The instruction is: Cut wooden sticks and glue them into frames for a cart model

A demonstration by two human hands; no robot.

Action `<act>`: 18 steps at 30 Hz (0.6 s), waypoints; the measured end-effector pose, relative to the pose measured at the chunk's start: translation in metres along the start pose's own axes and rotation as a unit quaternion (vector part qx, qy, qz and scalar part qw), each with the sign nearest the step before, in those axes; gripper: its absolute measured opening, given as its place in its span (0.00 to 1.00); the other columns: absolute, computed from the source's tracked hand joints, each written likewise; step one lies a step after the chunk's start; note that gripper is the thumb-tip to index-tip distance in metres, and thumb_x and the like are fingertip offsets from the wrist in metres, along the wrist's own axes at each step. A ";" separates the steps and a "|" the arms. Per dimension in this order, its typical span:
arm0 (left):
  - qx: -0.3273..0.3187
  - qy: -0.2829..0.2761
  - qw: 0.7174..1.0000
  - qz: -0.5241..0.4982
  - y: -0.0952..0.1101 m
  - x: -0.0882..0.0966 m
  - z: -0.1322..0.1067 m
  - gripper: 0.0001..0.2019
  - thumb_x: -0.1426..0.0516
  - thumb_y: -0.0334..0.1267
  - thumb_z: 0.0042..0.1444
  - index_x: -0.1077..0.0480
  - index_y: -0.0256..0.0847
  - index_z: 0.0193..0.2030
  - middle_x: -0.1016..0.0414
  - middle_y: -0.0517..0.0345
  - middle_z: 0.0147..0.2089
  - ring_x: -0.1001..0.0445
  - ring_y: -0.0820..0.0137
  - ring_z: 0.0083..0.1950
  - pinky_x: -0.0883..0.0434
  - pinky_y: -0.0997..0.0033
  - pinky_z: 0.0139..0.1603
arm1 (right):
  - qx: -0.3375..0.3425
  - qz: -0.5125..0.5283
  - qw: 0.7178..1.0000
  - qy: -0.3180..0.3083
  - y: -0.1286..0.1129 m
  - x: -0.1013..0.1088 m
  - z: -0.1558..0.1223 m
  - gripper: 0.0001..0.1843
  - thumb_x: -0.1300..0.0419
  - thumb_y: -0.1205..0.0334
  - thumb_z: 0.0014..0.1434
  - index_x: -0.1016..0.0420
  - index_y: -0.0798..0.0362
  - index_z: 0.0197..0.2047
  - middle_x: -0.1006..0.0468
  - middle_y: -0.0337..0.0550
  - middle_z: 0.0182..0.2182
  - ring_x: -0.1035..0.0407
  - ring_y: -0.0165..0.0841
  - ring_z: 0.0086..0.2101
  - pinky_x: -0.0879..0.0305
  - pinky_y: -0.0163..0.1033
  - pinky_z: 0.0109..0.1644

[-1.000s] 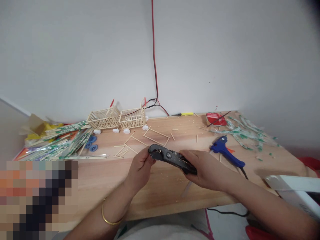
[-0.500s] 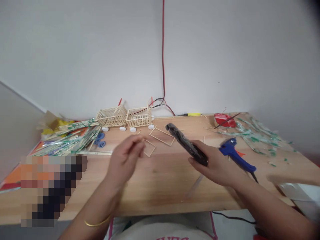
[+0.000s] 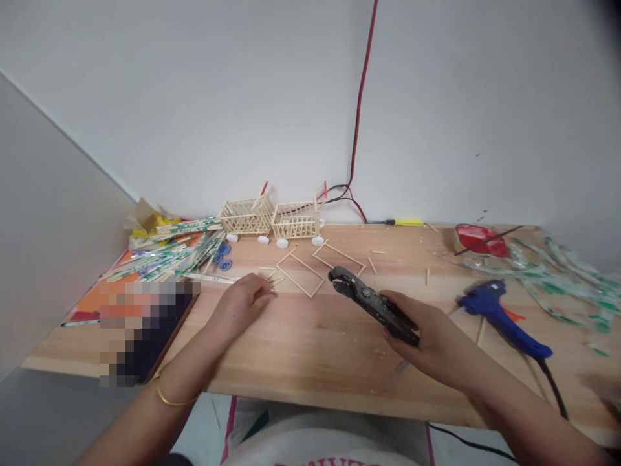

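My left hand [image 3: 242, 303] rests low over the table with its fingers curled together. Thin wooden sticks [image 3: 276, 280] show at its fingertips, and the hand partly hides them. In my right hand [image 3: 431, 333] is a pair of black pliers [image 3: 373, 304], the jaws pointing up and to the left above the tabletop. Between the hands and the back wall lie two flat rectangular stick frames, the nearer frame [image 3: 301, 285] just right of my left fingers and the farther frame [image 3: 344, 254] beyond the pliers' tip.
Two small stick-built carts [image 3: 247, 217] with white wheels stand at the back. Wrapped sticks [image 3: 165, 252] and blue wheels [image 3: 224, 264] lie left, near a partly pixelated dark object [image 3: 169, 330]. A blue glue gun [image 3: 504, 320], plastic wrappers [image 3: 567, 278] and a red packet [image 3: 480, 241] lie right.
My left hand has come down from its raised pinch to the sticks on the table. The pliers stay in my right hand. The view has shifted left, so everything appears farther right.
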State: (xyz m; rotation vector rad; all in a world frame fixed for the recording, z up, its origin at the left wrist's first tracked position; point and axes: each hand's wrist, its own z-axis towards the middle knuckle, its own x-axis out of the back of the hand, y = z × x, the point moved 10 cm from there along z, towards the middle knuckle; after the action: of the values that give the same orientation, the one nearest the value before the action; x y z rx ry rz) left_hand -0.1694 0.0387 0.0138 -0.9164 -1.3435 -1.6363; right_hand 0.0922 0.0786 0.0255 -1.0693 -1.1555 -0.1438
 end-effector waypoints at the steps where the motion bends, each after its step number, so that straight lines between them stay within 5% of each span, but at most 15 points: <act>1: -0.007 0.005 1.000 0.008 0.000 0.003 0.003 0.05 0.46 0.32 0.54 0.29 0.38 0.34 0.30 0.54 0.34 0.32 0.68 0.36 0.35 0.70 0.37 | -0.001 -0.003 1.000 -0.001 0.001 0.000 0.000 0.24 0.46 0.68 0.49 0.38 0.52 0.51 0.26 0.41 0.35 0.32 0.34 0.32 0.36 0.37 0.35; 6: -0.068 -0.009 0.996 0.053 -0.002 0.000 0.018 0.09 0.48 0.29 0.54 0.26 0.38 0.36 0.30 0.50 0.37 0.32 0.66 0.40 0.35 0.66 0.42 | 0.002 0.005 1.000 -0.005 0.005 -0.005 -0.002 0.24 0.46 0.68 0.50 0.40 0.50 0.52 0.27 0.42 0.39 0.32 0.35 0.36 0.36 0.38 0.38; 11: -0.027 0.080 0.991 -0.100 0.009 0.023 0.020 0.06 0.46 0.33 0.55 0.27 0.39 0.35 0.27 0.52 0.40 0.31 0.67 0.42 0.35 0.67 0.44 | 0.008 0.006 1.000 0.018 0.004 -0.002 -0.001 0.26 0.45 0.69 0.49 0.41 0.50 0.53 0.28 0.43 0.39 0.33 0.35 0.36 0.37 0.39 0.38; 14: 0.086 0.092 0.954 -0.271 0.017 0.022 0.014 0.07 0.43 0.39 0.53 0.28 0.38 0.35 0.26 0.56 0.34 0.31 0.71 0.33 0.34 0.72 0.35 | 0.031 -0.006 0.998 0.059 -0.006 0.006 0.002 0.29 0.45 0.69 0.47 0.42 0.51 0.54 0.30 0.45 0.41 0.34 0.37 0.38 0.38 0.40 0.41; 18: 0.120 0.096 0.875 -0.459 0.047 0.009 0.009 0.07 0.38 0.38 0.47 0.27 0.38 0.32 0.27 0.59 0.30 0.32 0.74 0.30 0.34 0.76 0.32 | 0.072 -0.038 0.994 0.075 -0.027 0.009 0.003 0.31 0.43 0.69 0.45 0.43 0.53 0.55 0.31 0.48 0.42 0.37 0.40 0.41 0.40 0.43 0.44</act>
State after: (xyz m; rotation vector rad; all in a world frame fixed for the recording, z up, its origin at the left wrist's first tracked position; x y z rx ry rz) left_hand -0.1298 0.0408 0.0423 0.1070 -1.9276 -2.0803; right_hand 0.0781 0.0704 0.0496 -0.8715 -1.0546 -0.1951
